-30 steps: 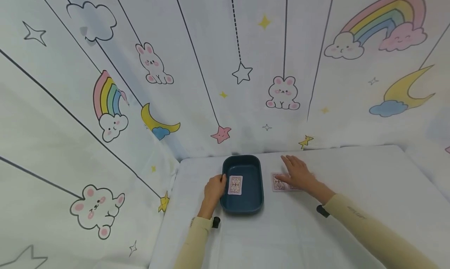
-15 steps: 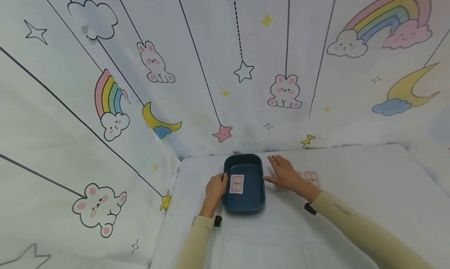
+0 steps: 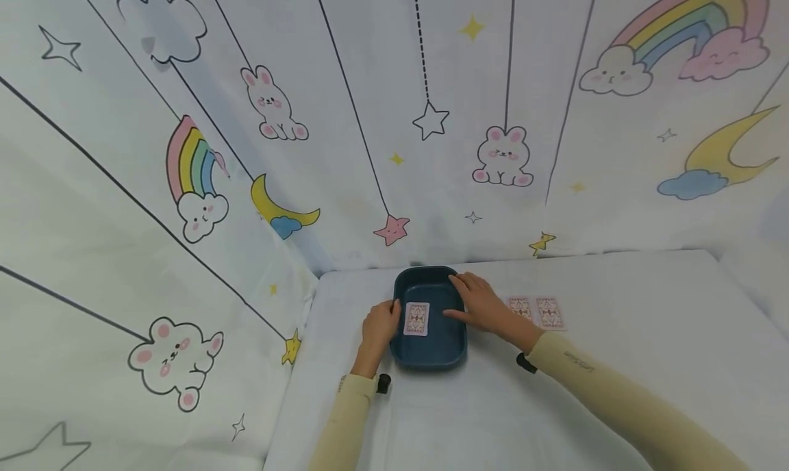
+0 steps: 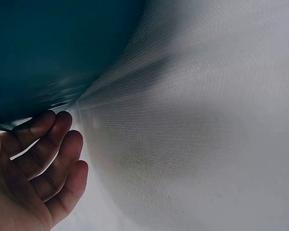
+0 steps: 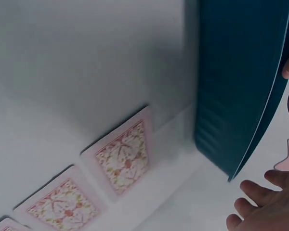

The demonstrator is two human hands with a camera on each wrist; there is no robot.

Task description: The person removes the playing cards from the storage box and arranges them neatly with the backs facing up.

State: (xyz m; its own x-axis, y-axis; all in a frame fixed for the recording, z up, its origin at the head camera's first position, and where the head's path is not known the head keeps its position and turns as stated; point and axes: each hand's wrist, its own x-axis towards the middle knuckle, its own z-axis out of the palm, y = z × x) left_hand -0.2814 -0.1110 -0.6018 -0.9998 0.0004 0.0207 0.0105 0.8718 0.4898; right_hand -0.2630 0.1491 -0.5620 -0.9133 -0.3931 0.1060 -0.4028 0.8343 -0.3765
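Note:
A dark blue rectangular tray (image 3: 439, 351) stands on the white cloth, with one face-down playing card (image 3: 416, 319) lying in its left half. My left hand (image 3: 379, 328) grips the tray's left rim, thumb on top and fingers curled along the outside wall, as the left wrist view also shows. My right hand (image 3: 484, 309) hovers at the tray's right rim with spread fingers, its thumb reaching over the inside. Nothing shows in its grasp. In the right wrist view, a row of face-down cards (image 5: 123, 156) lies beside the tray wall, the last one cut off by the frame.
The white table cloth (image 3: 629, 320) extends to the right and toward the front. Behind the tray hangs a white curtain (image 3: 345, 142) printed with rabbits, stars and rainbows, close to the table's back edge.
My right hand has moved left from above the row of cards to the tray's right rim, uncovering cards on the table. The left hand has kept its hold on the tray.

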